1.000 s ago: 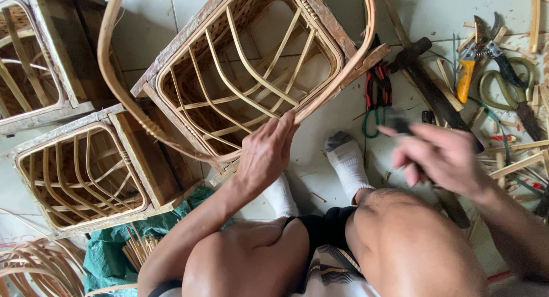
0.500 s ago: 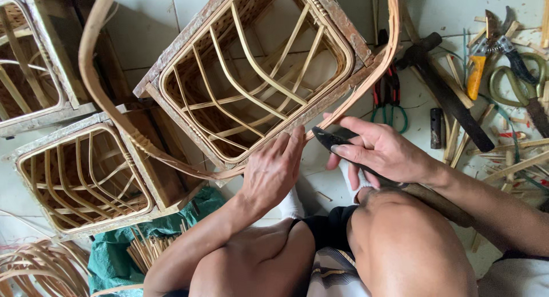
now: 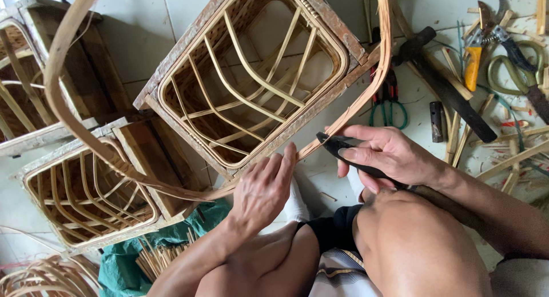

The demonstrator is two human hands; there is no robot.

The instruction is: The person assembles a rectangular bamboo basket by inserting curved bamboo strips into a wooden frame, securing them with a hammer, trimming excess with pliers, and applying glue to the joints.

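Pale floor tiles (image 3: 143,22) carry the whole workplace, and we sit low over them with bare knees in the lower part of the view. Against the near edge of a square basket frame (image 3: 251,74), woven of cane ribs inside a rough wooden rim, lies a long flat cane strip (image 3: 354,111).

Our left hand (image 3: 263,188) rests flat on that strip, fingers extended and pressed down, gripping nothing. Our right hand (image 3: 389,154) is closed around the handle of a dark knife (image 3: 343,148), whose tip meets the strip just beside the left fingertips.

The strip's long axis runs diagonally: from under the left hand it rises up and right past the knife to the basket's far corner, and on the other side it sweeps left in a wide loop over a second basket frame (image 3: 86,194). The right hand is the nearer to the point of contact; the strip lies directly ahead of its fingers, up and left.

Noted to the right: yellow-handled shears (image 3: 477,51), a hammer (image 3: 440,79), green-handled pliers (image 3: 389,96) and loose offcuts. A green sheet (image 3: 154,251) lies below left.
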